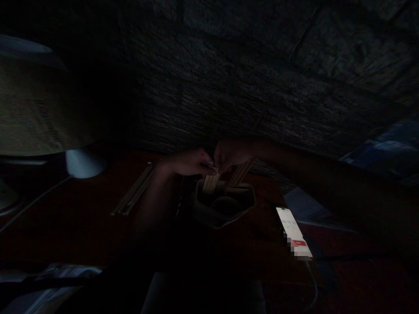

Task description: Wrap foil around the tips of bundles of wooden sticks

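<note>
The scene is very dark. My left hand (191, 162) and my right hand (233, 153) meet just above an angular-sided container (225, 220), fingertips pinched together. Both hold the top of a bundle of thin pale sticks (211, 183), perhaps chopsticks, whose lower end stands in the container. A second bundle of sticks (239, 175) leans to the right in the same container, below my right hand. A round shape shows dimly in the container's front part. Left of my left forearm, several long thin sticks (134, 190) lie on the table.
A lit phone (293, 231) with a cable lies on the right of the wooden table (65, 213). A lamp with a large shade (36, 104) and white base (83, 163) stands at left. Behind rises a stone-like wall (212, 78). Papers (304, 203) lie beyond the phone.
</note>
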`<action>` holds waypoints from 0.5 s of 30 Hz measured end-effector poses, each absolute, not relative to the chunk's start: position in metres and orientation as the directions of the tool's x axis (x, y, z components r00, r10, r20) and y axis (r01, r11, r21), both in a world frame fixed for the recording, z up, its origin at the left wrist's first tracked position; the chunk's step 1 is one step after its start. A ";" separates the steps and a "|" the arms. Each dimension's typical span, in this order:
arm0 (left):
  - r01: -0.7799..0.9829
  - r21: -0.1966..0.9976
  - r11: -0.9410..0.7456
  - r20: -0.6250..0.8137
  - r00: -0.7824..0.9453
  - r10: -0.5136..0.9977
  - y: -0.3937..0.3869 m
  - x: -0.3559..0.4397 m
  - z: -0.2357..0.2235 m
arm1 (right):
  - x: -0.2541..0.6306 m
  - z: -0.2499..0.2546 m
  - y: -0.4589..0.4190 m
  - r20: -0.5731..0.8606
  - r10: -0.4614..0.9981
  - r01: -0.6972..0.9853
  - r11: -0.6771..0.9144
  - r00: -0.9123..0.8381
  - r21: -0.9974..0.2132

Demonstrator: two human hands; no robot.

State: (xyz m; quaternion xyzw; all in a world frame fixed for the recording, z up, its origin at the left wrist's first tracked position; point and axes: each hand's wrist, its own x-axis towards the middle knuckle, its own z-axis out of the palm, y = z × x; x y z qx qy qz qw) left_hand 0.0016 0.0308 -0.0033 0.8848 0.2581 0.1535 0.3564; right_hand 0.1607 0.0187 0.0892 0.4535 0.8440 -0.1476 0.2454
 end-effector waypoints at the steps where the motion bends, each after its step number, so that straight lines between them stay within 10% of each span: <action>1: 0.349 0.712 -0.609 0.084 0.820 0.567 0.030 0.002 -0.003 | 0.160 0.089 0.018 -0.546 0.696 0.837 0.546 -0.466 -0.018; 15: 0.395 0.695 -0.601 0.050 0.808 0.588 0.029 0.002 -0.002 | 0.167 0.090 0.023 -0.513 0.712 0.833 0.553 -0.479 -0.010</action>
